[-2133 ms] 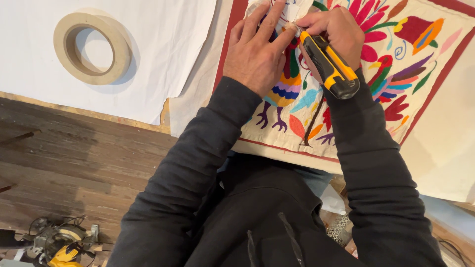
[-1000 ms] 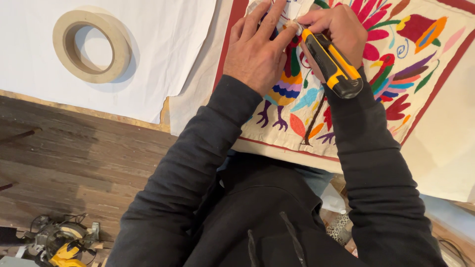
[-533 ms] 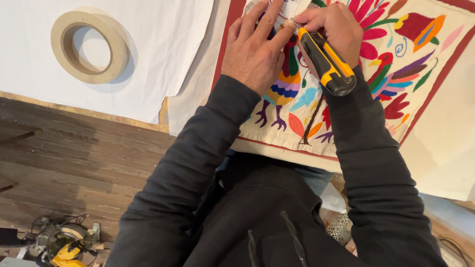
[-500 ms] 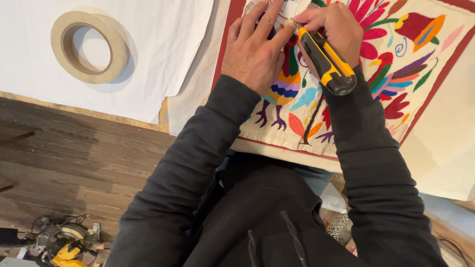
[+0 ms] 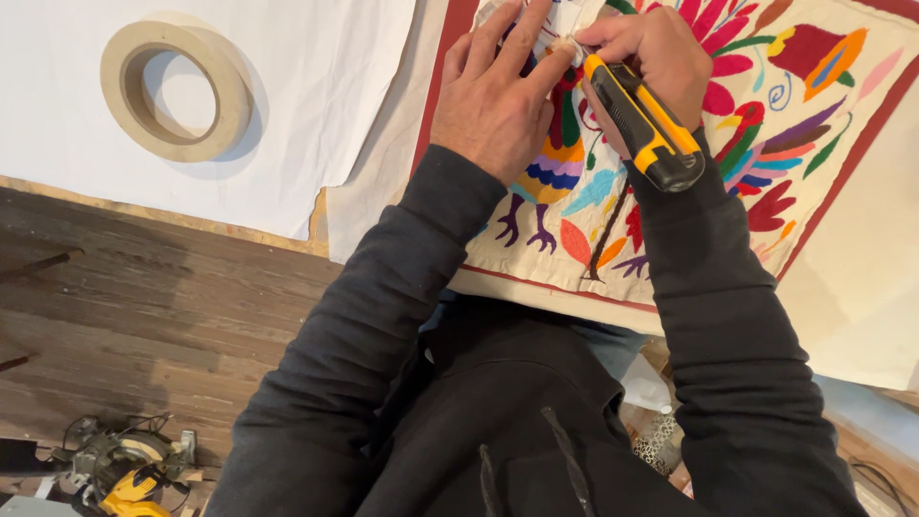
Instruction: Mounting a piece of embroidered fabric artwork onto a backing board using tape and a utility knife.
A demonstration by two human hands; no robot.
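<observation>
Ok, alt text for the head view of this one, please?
A person's right hand grips a yellow-and-black utility knife over a colourful embroidered cloth, the left hand pressing beside it. A beige roll of tape lies on white sheeting to the left.

I see both hands crowded together over the embroidered cloth, the left hand touching the right hand, whose utility knife juts back over the wrist. Leftward the white sheet lies open, only the tape roll on it, well apart
</observation>
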